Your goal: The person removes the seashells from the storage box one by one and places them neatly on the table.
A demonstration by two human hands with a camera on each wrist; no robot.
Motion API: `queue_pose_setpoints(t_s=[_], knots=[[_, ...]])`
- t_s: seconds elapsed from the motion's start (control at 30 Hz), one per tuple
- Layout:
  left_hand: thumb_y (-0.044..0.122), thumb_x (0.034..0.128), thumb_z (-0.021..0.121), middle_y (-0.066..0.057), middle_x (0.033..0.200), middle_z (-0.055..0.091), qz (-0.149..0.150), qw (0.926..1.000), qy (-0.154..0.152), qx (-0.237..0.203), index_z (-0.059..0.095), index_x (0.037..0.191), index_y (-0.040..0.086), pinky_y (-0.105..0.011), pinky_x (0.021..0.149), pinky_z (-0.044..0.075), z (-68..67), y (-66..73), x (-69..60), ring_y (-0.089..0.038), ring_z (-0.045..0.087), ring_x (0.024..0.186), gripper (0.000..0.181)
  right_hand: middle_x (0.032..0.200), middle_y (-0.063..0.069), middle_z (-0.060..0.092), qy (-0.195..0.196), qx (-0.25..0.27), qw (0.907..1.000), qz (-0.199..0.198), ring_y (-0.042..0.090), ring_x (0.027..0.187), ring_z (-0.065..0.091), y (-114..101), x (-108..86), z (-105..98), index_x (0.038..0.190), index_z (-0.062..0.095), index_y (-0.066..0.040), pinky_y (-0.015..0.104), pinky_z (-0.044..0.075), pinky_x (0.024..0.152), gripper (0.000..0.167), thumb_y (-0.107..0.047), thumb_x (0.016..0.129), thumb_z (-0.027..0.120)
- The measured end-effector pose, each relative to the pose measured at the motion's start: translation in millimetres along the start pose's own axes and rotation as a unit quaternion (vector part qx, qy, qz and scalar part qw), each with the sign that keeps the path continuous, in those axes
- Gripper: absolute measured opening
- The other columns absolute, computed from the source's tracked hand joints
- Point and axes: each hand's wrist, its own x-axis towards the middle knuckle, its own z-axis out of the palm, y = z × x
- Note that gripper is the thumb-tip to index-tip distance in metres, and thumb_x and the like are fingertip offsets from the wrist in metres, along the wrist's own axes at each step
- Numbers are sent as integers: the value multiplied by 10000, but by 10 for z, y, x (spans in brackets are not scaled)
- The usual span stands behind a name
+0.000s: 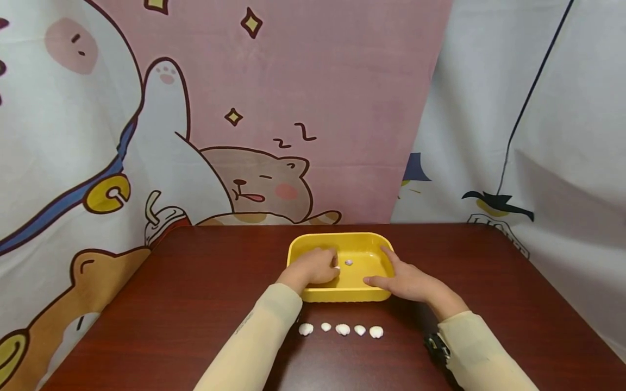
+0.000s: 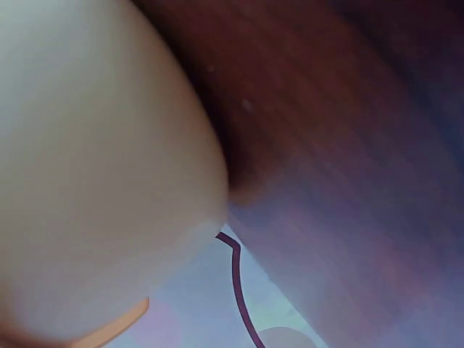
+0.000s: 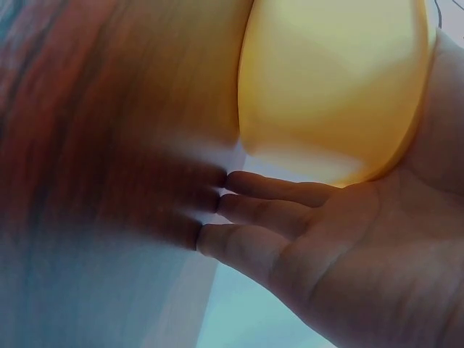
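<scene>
A yellow tray [image 1: 347, 295] stands on the dark red table. My left hand [image 1: 315, 266] reaches into its left part with bent fingers. At those fingertips a small white seashell [image 1: 337, 267] shows in part, pinched and mostly hidden. Another small pale shell [image 1: 349, 262] lies on the tray floor to the right. My right hand [image 1: 413, 281] holds the tray's right end, its thumb and index finger reaching over the rim. In the right wrist view the other fingers [image 3: 250, 246] extend outside the tray wall, down by the tabletop. The left wrist view shows mostly a blurred sleeve [image 2: 101, 159].
In front of the tray, several white seashells [image 1: 342, 329] lie in a row across the table [image 1: 205, 326]. Behind and beside the table hangs a cartoon-printed cloth [image 1: 342, 108]. A dark band [image 1: 440, 350] sits under the right sleeve.
</scene>
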Motion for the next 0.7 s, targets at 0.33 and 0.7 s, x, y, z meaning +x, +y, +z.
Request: queue_pose_setpoints(t_s=[0.33,0.7], knots=[[295,987,674,36,874,639,6,10000,-26,-55,602,965,213,-297,760,474,31,4,-25,-142,586,802,112,1620,384,368,4,73,10000,-3,537,1443,447,15,-18,24,1702,72,-63,722,365,1181,1172,-682,917,683],[295,1000,661,28,873,638,10,9999,-11,-146,610,975,204,-298,765,473,-7,14,-55,-147,583,801,107,1611,380,386,57,14,9999,-88,524,1437,458,6,-10,15,1698,94,-51,717,369,1182,1170,-690,915,683]])
